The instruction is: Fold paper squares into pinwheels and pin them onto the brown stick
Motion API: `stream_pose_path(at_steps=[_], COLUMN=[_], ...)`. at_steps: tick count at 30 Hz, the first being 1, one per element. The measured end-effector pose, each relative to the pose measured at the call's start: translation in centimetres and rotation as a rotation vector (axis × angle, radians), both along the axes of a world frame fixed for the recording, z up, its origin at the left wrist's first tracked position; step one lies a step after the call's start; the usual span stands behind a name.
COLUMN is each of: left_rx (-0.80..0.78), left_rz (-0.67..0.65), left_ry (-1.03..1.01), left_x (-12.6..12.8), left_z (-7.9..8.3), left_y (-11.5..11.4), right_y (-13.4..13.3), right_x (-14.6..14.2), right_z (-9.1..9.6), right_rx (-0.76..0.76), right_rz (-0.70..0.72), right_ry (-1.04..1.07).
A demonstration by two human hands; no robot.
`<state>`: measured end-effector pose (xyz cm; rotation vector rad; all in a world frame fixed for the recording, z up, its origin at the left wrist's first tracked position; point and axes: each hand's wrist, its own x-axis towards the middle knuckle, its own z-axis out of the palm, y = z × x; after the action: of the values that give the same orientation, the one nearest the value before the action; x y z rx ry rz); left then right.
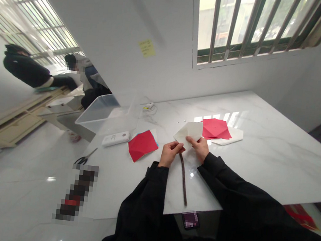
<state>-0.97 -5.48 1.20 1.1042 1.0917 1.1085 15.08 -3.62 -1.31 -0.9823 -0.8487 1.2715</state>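
Left hand (169, 154) and right hand (199, 148) both pinch a folded white paper (187, 133) just above the middle of the desk (275, 156), fingers closed on its lower edges. Dark brown strip (183, 181) lies from just under the left hand toward the near edge. Red paper square (216, 128) sits on a white sheet (228, 136) past the right hand, another red paper square (143, 145) left of the hands, beside a white plastic device (115, 138)

Black long sleeves (144, 207), gathered cuffs (210, 163), bare hands (169, 154)
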Motion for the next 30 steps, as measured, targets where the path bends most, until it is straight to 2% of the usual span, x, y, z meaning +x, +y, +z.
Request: stream_pose_path(at_steps=[7, 14, 21, 25, 30], left_rx=[0.035, 0.018, 0.07, 0.083, 0.087], left_rz=[-0.006, -0.117, -0.148, -0.165, -0.152], left_ry=[0.024, 0.073, 0.181, 0.207, 0.196], left_x=[0.3, 0.7, 0.9, 0.8, 1.1], left_z=[0.0, -0.1, 0.4, 0.1, -0.5], left_y=[0.0, -0.4, -0.5, -0.4, -0.5], right_y=[0.1, 0.3, 0.2, 0.1, 0.0], right_x=[0.1, 0.2, 0.2, 0.2, 0.4], right_z=[-0.1, -0.3, 0.1, 0.3, 0.2], right_rx=[0.023, 0.037, 0.035, 0.036, 0.038], right_rz=[-0.008, -0.023, -0.03, -0.001, -0.034], right_ry=[0.02, 0.061, 0.081, 0.092, 0.05])
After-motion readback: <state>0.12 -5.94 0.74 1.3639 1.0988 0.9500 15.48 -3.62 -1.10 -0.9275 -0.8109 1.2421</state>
